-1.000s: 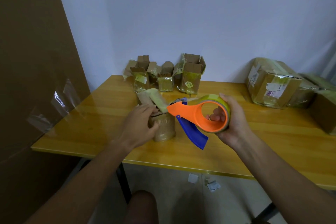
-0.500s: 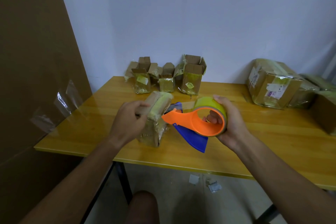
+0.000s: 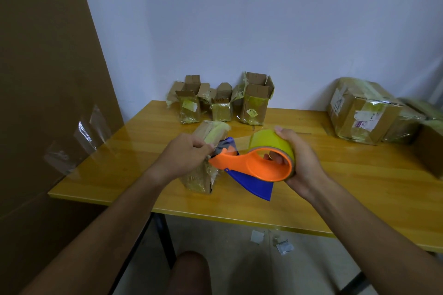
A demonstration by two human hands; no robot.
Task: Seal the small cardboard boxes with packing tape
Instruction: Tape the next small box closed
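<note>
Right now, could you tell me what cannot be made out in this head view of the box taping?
- Small box: its near face is covered by the left hand.
- Tape dispenser: its cutting edge is hidden behind that hand.
- Right hand: fingertips are tucked inside the tape roll.
- Labels on the back boxes: too small to read.

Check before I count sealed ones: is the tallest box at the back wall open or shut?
Open: the tallest box has its top flaps standing up.
</note>
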